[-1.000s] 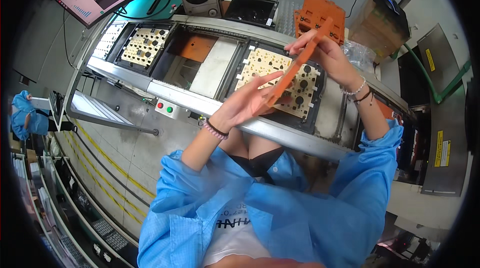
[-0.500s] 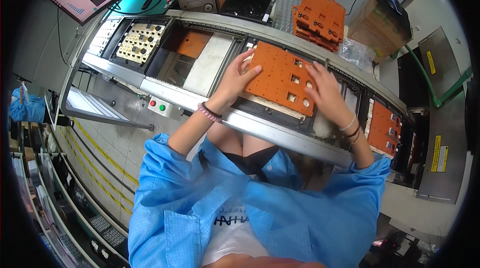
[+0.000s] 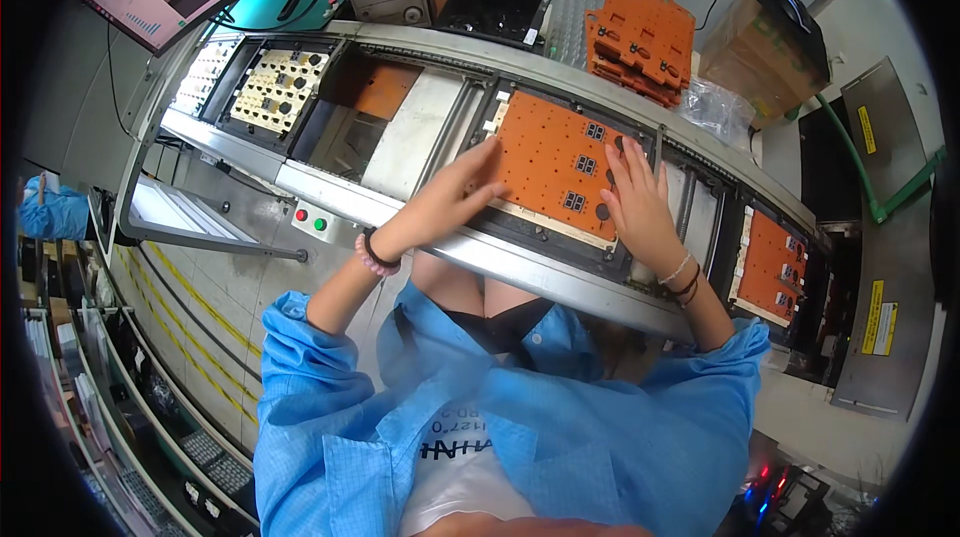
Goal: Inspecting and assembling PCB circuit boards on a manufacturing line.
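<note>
An orange cover plate (image 3: 548, 162) with small cut-outs lies flat on a dark carrier on the conveyor line (image 3: 420, 212). My left hand (image 3: 452, 199) rests on the plate's near left edge, fingers spread. My right hand (image 3: 637, 207) presses flat on the plate's right side, fingers apart. Neither hand grips anything.
A stack of orange plates (image 3: 643, 37) sits behind the line. Another orange-covered carrier (image 3: 772, 257) is to the right; a cream circuit board (image 3: 272, 89) sits in a carrier at left. Red and green buttons (image 3: 311, 221) are on the rail front. A cardboard box (image 3: 760, 42) stands far right.
The orange plate, held tilted up in both hands a second ago, has been lowered flat onto the carrier. Both hands now lie open on top of it.
</note>
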Tool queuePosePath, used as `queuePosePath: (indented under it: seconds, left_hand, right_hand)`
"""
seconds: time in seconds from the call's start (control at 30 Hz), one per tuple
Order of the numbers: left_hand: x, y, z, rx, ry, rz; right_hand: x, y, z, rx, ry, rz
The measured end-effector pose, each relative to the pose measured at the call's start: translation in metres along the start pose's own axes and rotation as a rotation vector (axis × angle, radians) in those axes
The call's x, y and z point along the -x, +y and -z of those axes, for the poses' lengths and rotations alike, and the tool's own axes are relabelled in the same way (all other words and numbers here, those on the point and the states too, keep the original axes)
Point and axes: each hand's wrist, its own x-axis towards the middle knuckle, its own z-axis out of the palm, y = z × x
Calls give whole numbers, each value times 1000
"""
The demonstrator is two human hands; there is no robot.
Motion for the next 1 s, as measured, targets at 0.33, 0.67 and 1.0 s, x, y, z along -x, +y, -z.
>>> queuePosePath:
  seconds: [0.33,0.67,1.0]
  left_hand:
    - [27,18,-40,-977,-145,-198]
    - [34,2,-50,-1039,-41,-213]
    - [43,-24,-68,-952,89,-257]
  right_hand:
    - [7,-5,-1,157,-4,3]
    - [-3,10,21,50,-19,49]
    - [-62,104,0,214,262,-120]
